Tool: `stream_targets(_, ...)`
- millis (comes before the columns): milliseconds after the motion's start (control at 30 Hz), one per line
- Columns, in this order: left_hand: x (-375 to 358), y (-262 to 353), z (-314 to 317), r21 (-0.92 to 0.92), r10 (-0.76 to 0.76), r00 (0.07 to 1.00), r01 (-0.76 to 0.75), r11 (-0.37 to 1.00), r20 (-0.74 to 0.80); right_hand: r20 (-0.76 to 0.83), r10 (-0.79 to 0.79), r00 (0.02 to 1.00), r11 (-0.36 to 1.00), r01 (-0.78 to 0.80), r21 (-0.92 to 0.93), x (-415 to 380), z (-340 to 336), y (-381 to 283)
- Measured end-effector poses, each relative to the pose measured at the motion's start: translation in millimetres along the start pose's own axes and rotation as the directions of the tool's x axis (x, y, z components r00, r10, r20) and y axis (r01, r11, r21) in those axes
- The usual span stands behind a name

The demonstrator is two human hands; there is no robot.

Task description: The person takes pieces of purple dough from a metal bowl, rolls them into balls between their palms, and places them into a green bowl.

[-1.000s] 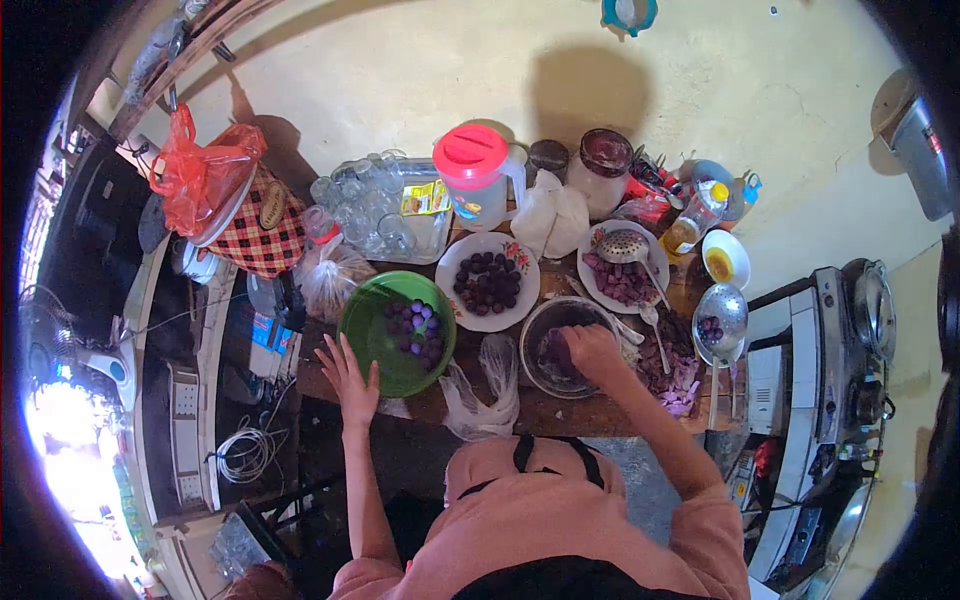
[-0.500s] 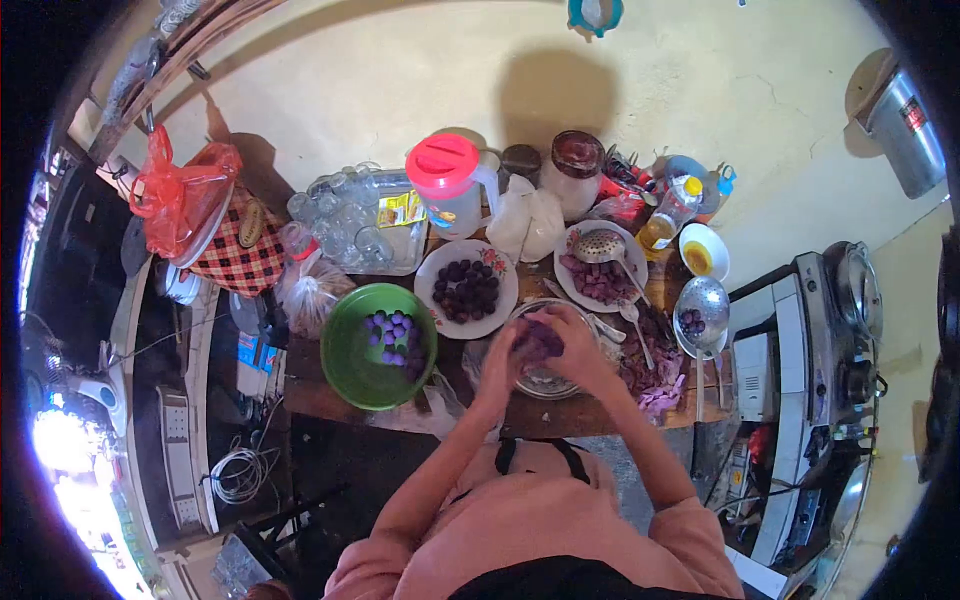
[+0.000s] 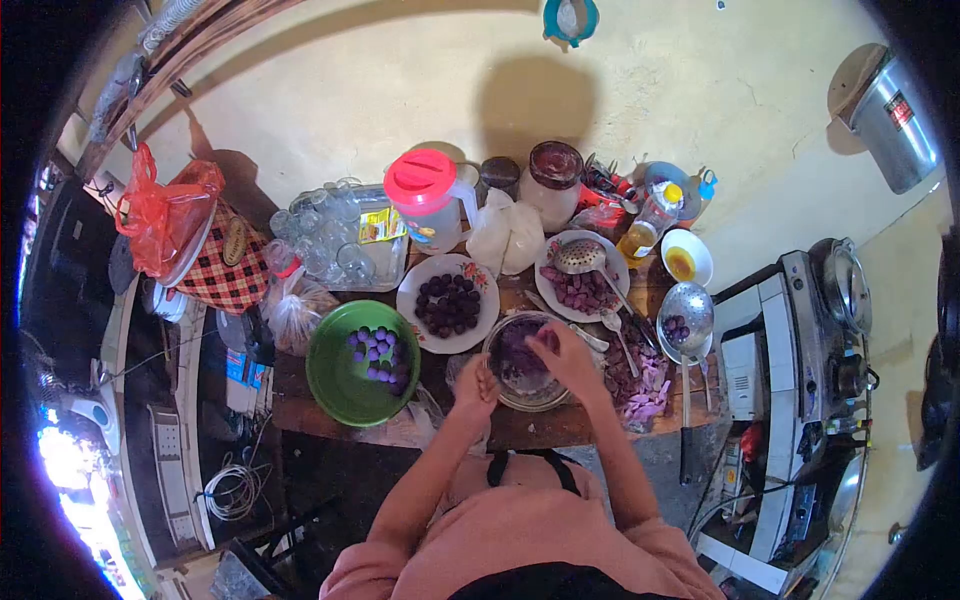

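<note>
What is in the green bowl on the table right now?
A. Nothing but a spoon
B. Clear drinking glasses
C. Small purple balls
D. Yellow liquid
C: the green bowl holds a cluster of small purple balls on its right side, while the yellow liquid sits in a small white bowl and the glasses stand on a tray behind.

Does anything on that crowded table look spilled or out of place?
Yes: purple scraps lie loose on the wooden table right of the metal bowl, some at the edge. Otherwise it is crowded but upright.
</note>
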State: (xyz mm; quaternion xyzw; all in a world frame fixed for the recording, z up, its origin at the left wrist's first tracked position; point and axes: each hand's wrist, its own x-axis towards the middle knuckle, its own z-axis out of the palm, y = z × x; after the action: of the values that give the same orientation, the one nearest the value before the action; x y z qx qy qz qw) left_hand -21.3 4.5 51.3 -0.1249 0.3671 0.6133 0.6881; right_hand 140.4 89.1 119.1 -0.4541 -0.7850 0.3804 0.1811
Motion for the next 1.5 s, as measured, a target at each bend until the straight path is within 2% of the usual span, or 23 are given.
stream_targets(67, -7.4, 15.3, 2.8, -0.014, 0.058, 0.997, -0.058, 0.998, 0.048, -0.074, -0.014, 0.997, 0.980, -0.001, -0.200, 24.4, 42.5, 38.5)
stream_targets(100, -8.0, 19.0, -2.8, -0.042, 0.047, 0.989, -0.042, 0.998, 0.139, -0.059, -0.059, 0.997, 0.934, 0.035, -0.354, 29.4, 52.1, 38.9)
stream_targets(167, -8.9, 24.2, -14.7, -0.092, 0.035, 0.947, -0.006, 0.996, 0.320, -0.011, -0.144, 0.990, 0.768, 0.105, -0.632, 39.0, 68.0, 39.8)
stream_targets(267, -27.6, 31.0, -5.4, -0.157, 0.003, 0.990, 0.020, 0.987, 0.140, 0.049, -0.150, 0.988, 0.729, 0.143, -0.669, 49.7, 70.7, 31.4)
stream_targets(367, -54.2, 37.0, 31.6, -0.226, 0.051, 0.989, -0.019, 0.974, 0.138, 0.010, -0.257, 0.966, 0.661, 0.183, -0.727, 54.3, 85.0, 54.8)
stream_targets(467, -46.0, 36.7, 16.8, -0.308, 0.060, 0.971, 0.014, 0.951, 0.230, 0.032, -0.308, 0.951, 0.695, 0.248, -0.674, 51.3, 79.2, 50.4)
stream_targets(667, -36.1, 35.4, 12.4, -0.283, 0.075, 0.968, -0.004, 0.959, 0.239, 0.098, -0.336, 0.937, 0.688, 0.315, -0.653, 50.7, 82.9, 52.7)
stream_targets(767, -26.8, 35.2, 12.4, -0.271, 0.176, 0.969, -0.125, 0.954, 0.172, 0.084, -0.437, 0.896, 0.662, 0.383, -0.644, 41.3, 94.0, 57.5)
stream_targets(800, -21.5, 35.8, 11.0, -0.269, 0.200, 0.965, -0.150, 0.951, 0.170, 0.035, -0.431, 0.902, 0.710, 0.363, -0.603, 36.9, 93.2, 53.8)
stream_targets(900, -9.6, 37.6, 12.5, -0.275, 0.253, 0.956, -0.205, 0.939, 0.151, -0.146, -0.458, 0.877, 0.860, 0.395, -0.323, 33.5, 77.8, 54.4)
stream_targets(1000, -0.7, 37.9, 21.7, -0.316, 0.247, 0.960, -0.195, 0.928, 0.133, -0.169, -0.305, 0.937, 0.952, 0.300, -0.056, 34.0, 65.1, 57.0)
stream_targets(1067, 10.3, 34.1, 22.3, -0.264, 0.266, 0.950, -0.218, 0.939, 0.162, -0.027, -0.111, 0.993, 0.957, 0.115, 0.267, 38.2, 52.0, 55.9)
stream_targets(1100, 12.9, 33.7, 22.8, -0.237, 0.277, 0.945, -0.233, 0.943, 0.176, 0.066, -0.032, 0.997, 0.911, 0.002, 0.412, 38.1, 44.9, 50.5)
stream_targets(1133, 14.4, 32.8, 25.3, -0.210, 0.260, 0.945, -0.219, 0.953, 0.197, 0.038, -0.057, 0.998, 0.923, 0.038, 0.384, 34.1, 35.4, 40.8)
stream_targets(1233, 19.8, 21.3, 36.0, -0.131, 0.211, 0.940, -0.181, 0.975, 0.268, 0.090, -0.339, 0.937, 0.925, 0.314, 0.213, 24.8, 9.6, 12.8)
stream_targets(1267, 21.5, 16.4, 40.6, -0.108, 0.197, 0.933, -0.172, 0.979, 0.302, 0.087, -0.414, 0.906, 0.909, 0.416, -0.012, 21.0, 9.6, 8.9)
stream_targets(1300, 23.7, 12.0, 45.2, -0.086, 0.182, 0.923, -0.162, 0.983, 0.338, 0.102, -0.484, 0.869, 0.836, 0.493, -0.239, 17.8, 12.2, 4.3)
stream_targets(1333, 25.7, 8.4, 49.3, -0.108, 0.122, 0.959, -0.097, 0.989, 0.257, 0.137, -0.544, 0.828, 0.709, 0.540, -0.453, 15.2, 12.8, -3.0)
stream_targets(1433, 25.5, -8.6, 62.7, 0.016, 0.116, 0.979, -0.120, 0.993, 0.171, 0.258, -0.302, 0.918, 0.696, 0.397, -0.599, 5.1, 13.5, -30.8)
stream_targets(1500, 30.0, -13.0, 60.3, -0.038, 0.005, 0.993, 0.000, 0.999, 0.119, 0.164, -0.422, 0.891, 0.631, 0.419, -0.652, 0.6, 14.8, -28.4)
